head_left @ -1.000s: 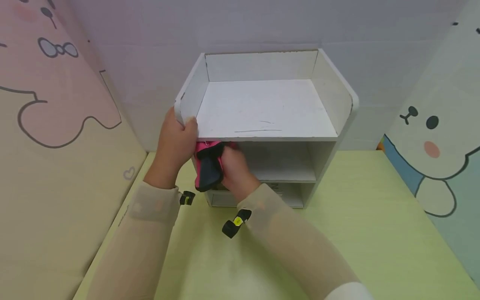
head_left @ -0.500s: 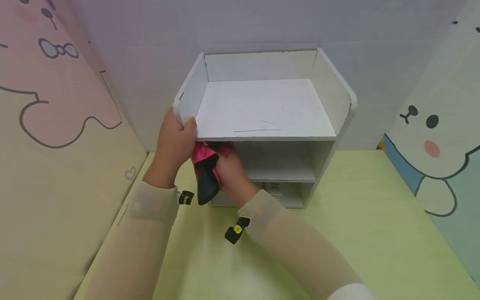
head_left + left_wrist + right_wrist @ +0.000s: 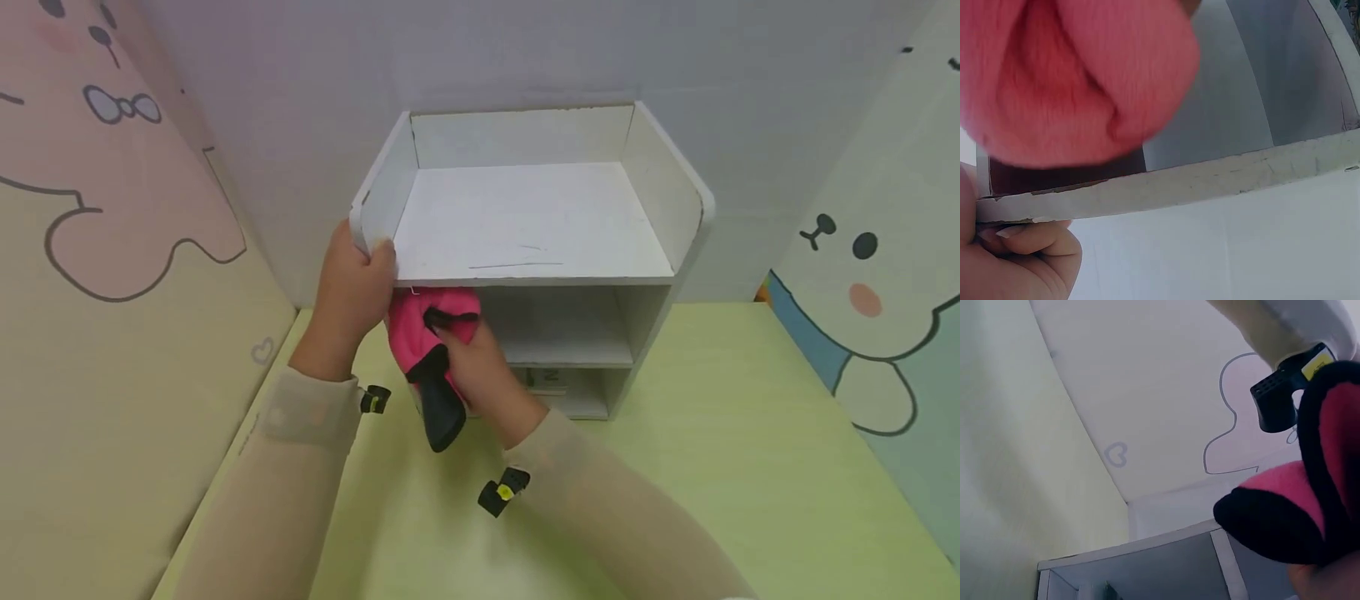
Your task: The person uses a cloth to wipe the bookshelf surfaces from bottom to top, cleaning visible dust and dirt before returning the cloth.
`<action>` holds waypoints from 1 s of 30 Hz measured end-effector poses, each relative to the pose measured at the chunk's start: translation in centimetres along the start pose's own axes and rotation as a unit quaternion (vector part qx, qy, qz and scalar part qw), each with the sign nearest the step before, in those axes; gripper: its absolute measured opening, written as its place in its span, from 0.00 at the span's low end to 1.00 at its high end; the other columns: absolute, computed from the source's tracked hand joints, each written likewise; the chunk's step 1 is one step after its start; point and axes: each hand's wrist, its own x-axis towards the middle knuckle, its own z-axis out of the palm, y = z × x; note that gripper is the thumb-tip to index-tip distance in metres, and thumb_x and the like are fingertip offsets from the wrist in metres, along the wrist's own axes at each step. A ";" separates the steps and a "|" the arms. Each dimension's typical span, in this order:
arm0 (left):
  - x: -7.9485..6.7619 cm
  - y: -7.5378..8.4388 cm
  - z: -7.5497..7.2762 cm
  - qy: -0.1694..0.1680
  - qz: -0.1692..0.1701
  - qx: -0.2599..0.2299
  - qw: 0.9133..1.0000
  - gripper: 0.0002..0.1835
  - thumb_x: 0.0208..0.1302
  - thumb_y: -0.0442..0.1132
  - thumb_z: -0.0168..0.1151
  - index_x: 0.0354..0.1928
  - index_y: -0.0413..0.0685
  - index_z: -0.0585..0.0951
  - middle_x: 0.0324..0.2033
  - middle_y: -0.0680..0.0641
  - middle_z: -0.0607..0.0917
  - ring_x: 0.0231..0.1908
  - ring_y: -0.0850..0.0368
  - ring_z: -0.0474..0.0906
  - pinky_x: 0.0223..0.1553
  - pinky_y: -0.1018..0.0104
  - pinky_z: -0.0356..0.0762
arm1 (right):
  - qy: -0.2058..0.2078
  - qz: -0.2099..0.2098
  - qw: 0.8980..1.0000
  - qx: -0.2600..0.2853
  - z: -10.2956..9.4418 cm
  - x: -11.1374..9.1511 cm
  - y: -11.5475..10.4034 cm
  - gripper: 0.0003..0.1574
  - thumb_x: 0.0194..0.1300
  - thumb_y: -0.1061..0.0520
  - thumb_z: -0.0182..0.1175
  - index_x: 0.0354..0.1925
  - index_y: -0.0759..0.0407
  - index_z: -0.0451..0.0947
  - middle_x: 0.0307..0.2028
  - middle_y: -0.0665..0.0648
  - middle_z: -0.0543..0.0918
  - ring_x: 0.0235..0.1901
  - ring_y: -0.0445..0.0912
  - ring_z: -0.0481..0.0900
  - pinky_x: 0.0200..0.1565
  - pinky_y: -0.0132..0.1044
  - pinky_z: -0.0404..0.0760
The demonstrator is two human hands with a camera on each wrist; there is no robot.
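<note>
From the left wrist we get what the head view hides: our left hand [image 3: 352, 287] has its fingers [image 3: 1041, 256] curled around the chipped edge of the white shelf [image 3: 525, 217], gripping it firmly. Over to the right wrist, and there's the black-rimmed opening of the pink-and-black cloth [image 3: 416, 329], pink inside, plus a small dark object [image 3: 1110, 590] in a compartment below. Only the head view gives us the whole grasp: our right hand [image 3: 487, 371] pinches the cloth at the left front of the shelf, just under the top board, its black end hanging near us.

All this stands on a pale green table [image 3: 750, 458], against a plain far wall [image 3: 525, 50]. A heart drawing [image 3: 262, 351] marks the left wall, a cartoon face [image 3: 847, 275] the right, and a box with a letter [image 3: 546, 379] sits in the lower compartment.

And it's moving! Against half a second ago, the cloth is nearer and lower, much more pink on show, our right hand nearer with it; our left hand holds its place.
</note>
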 end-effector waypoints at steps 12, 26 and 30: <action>0.4 -0.3 0.7 -0.008 0.009 -0.010 1.000 0.31 0.73 0.43 0.45 0.70 0.29 0.63 0.61 0.34 0.74 0.57 0.42 0.70 0.62 0.40 0.67 | -0.122 -0.126 0.978 -0.115 -6.7 -4.0 -3.9 0.07 0.78 0.60 0.53 0.51 0.55 0.74 0.37 0.60 0.82 0.33 0.56 0.82 0.40 0.48 0.81; 0.2 -0.2 1.1 -0.021 -0.004 0.009 1.000 0.33 0.75 0.46 0.45 0.76 0.34 0.58 0.69 0.36 0.68 0.67 0.41 0.65 0.67 0.35 0.62 | 0.072 -0.316 0.801 -0.503 -14.7 -10.2 -9.4 0.11 0.64 0.71 0.55 0.44 0.61 0.70 0.36 0.55 0.75 0.38 0.49 0.75 0.43 0.45 0.73; 0.3 -0.2 1.2 -0.019 -0.006 0.018 1.000 0.34 0.75 0.47 0.45 0.77 0.36 0.58 0.70 0.37 0.67 0.68 0.40 0.65 0.67 0.35 0.62 | 0.129 -0.383 0.690 -0.600 -16.8 -10.9 -10.3 0.19 0.56 0.71 0.62 0.46 0.74 0.69 0.38 0.69 0.74 0.38 0.62 0.74 0.41 0.55 0.77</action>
